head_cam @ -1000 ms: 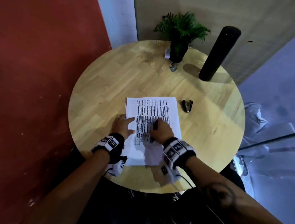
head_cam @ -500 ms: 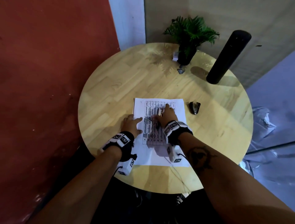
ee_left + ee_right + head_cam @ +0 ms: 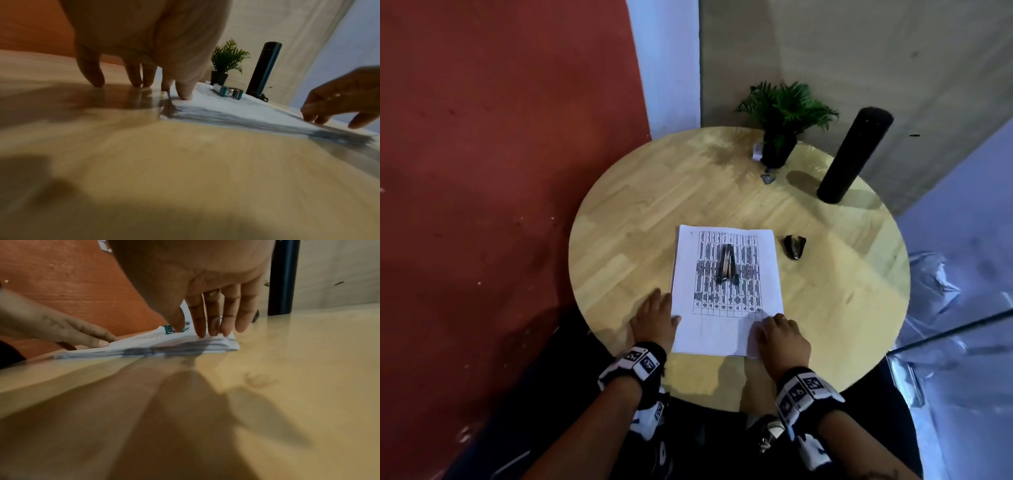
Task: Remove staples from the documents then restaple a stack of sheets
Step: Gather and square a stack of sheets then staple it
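Note:
A stack of white printed sheets [image 3: 726,291] [image 3: 236,112] [image 3: 156,345] lies on the round wooden table [image 3: 640,219]. A small stapler [image 3: 727,263] [image 3: 228,92] [image 3: 169,329] lies on top of the stack near its middle. A black staple remover [image 3: 795,247] sits on the table to the right of the sheets. My left hand [image 3: 654,320] [image 3: 144,81] rests with straight fingers on the table at the stack's left edge, its thumb on the paper. My right hand [image 3: 782,334] [image 3: 211,321] presses straight fingers on the stack's near right corner.
A potted green plant [image 3: 780,130] [image 3: 224,65] and a tall black cylinder [image 3: 854,154] [image 3: 263,68] stand at the far side of the table. A red wall [image 3: 500,171] rises on the left. Crumpled plastic [image 3: 955,325] lies to the right, beyond the table.
My right hand let go of the stapler on the sheets and drew back to the stack's near right corner. My left hand slid nearer along the left edge. The head view shifted.

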Tool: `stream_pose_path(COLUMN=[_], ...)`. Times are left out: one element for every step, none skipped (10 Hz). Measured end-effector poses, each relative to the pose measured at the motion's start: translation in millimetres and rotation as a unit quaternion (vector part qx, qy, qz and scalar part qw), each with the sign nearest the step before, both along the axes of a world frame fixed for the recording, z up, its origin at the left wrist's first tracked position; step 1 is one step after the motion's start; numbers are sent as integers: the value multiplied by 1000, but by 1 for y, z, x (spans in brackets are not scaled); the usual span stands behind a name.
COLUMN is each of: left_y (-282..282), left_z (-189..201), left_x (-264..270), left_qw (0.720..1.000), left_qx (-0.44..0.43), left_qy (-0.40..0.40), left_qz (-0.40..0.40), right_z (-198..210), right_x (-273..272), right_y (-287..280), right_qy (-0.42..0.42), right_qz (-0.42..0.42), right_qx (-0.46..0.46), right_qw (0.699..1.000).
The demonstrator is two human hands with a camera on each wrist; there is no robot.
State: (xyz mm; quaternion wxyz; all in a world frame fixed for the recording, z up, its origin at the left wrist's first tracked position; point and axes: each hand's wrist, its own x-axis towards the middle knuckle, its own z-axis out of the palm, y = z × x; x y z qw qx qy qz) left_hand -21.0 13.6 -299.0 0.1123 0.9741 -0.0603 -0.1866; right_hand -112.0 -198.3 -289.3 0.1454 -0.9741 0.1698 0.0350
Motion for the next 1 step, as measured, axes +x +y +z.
stream_pose_path(left_y=[2], left_z=[4], left_x=[0], left_qw=[1000], left_qx=[-10], left_qy=[5], left_qz=[-3], right_z=[6], right_x=[11], right_y=[1], right_qy=[80], right_qz=[-21], right_qx=[-47], right_qw=[995])
